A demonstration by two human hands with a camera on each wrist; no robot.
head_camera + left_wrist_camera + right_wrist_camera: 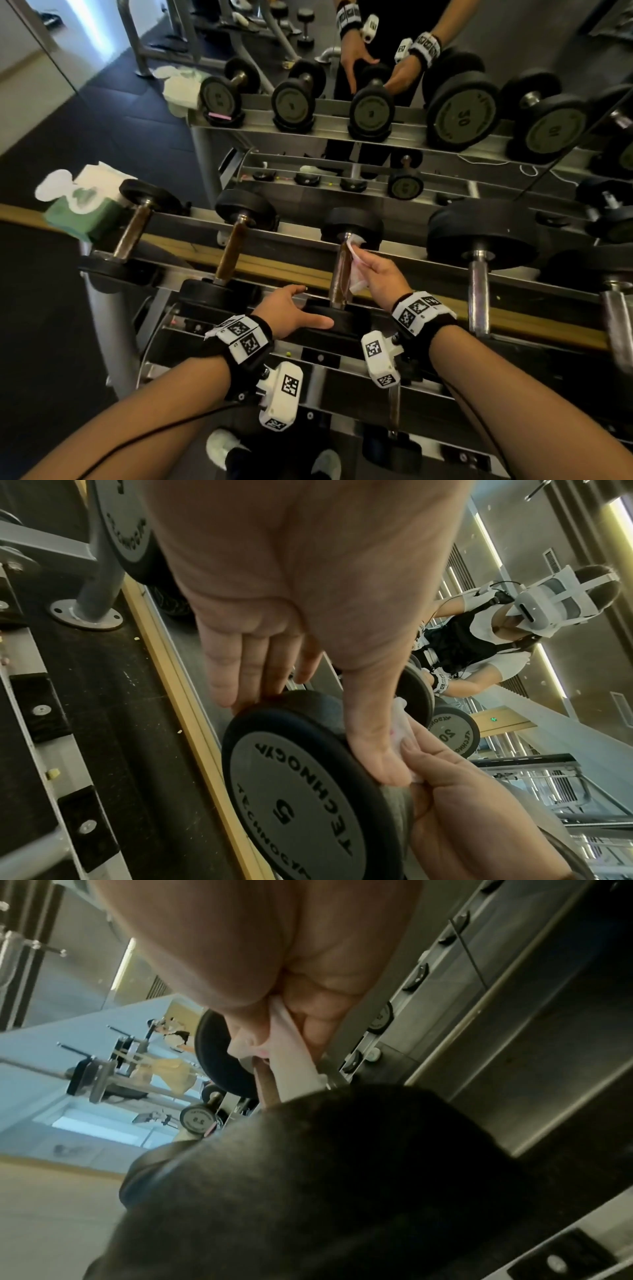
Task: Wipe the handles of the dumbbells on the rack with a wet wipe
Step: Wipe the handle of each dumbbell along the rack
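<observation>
On the rack's top shelf, the third dumbbell from the left has a brownish handle (340,274). My right hand (378,274) pinches a white wet wipe (356,265) and holds it against the right side of that handle, near the far head. In the right wrist view the wipe (294,1064) is pinched between thumb and fingers against the handle (267,1089). My left hand (293,310) rests with straight fingers and spread thumb on the dumbbell's near head (337,320). In the left wrist view that head (291,791) is marked 5.
A green wet-wipe packet (84,214) sits at the rack's left end. Two small dumbbells (132,233) (233,253) lie to the left and a larger one with a chrome handle (479,277) to the right. A mirror (462,113) behind reflects the rack. Another dumbbell (394,435) lies on the lower shelf.
</observation>
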